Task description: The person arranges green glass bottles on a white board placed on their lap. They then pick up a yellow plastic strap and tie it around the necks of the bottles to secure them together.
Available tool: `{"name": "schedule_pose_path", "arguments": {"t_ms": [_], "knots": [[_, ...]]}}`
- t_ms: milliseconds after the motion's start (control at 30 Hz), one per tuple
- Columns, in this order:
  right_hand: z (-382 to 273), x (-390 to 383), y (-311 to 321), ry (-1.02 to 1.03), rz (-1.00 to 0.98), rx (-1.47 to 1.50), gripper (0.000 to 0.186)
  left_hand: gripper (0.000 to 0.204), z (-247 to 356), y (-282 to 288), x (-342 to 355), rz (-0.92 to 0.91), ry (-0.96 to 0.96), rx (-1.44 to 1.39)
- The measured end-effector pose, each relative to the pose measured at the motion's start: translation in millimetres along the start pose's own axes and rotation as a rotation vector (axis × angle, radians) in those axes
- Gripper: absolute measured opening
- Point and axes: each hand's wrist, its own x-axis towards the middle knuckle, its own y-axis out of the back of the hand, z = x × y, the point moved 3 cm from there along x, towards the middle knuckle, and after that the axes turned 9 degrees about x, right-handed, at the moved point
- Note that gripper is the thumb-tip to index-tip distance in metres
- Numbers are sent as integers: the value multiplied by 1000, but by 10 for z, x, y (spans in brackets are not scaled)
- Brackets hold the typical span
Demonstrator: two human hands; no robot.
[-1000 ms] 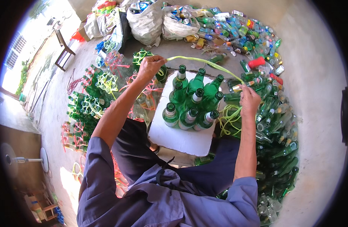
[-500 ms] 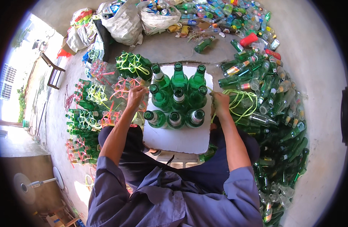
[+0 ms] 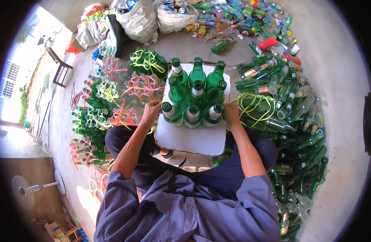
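Note:
Several green glass bottles (image 3: 196,92) stand upright in a tight block of rows on a white board (image 3: 189,139) in front of me. My left hand (image 3: 152,112) is closed in a pinch beside the front-left bottle, on a thin yellow-green strap that is mostly hidden there. At the front-right bottle my right hand (image 3: 231,113) is closed too, its fingers around the same kind of strap. Loose loops of yellow-green strap (image 3: 256,105) spread out just right of that hand. The part of the strap behind the bottles is hidden.
Bundles of strapped bottles (image 3: 147,60) stand on the left. A large heap of loose bottles (image 3: 310,141) fills the right side. White sacks (image 3: 137,22) of cans sit at the back. A chair (image 3: 59,66) and a fan (image 3: 40,186) are far left.
Both hands have come toward me along the sides of the bottle block, from beside its middle to its front row. The whole view has shifted slightly.

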Motion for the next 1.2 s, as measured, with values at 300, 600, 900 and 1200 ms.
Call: {"name": "schedule_pose_path", "arguments": {"t_ms": [300,600,900,1200], "knots": [[168,-370,14,93,-21,-124,26,22,-130,-40,-287,-14,59,1],[395,-958,-142,80,-114,-389,26,19,-304,-96,-527,-121,142,-40],[466,-1197,-550,92,-289,-560,26,19,-468,-298,-851,-201,243,-156],[565,-1552,-1063,264,-417,-800,33,21,-335,-492,-1089,-336,293,-214]]}}
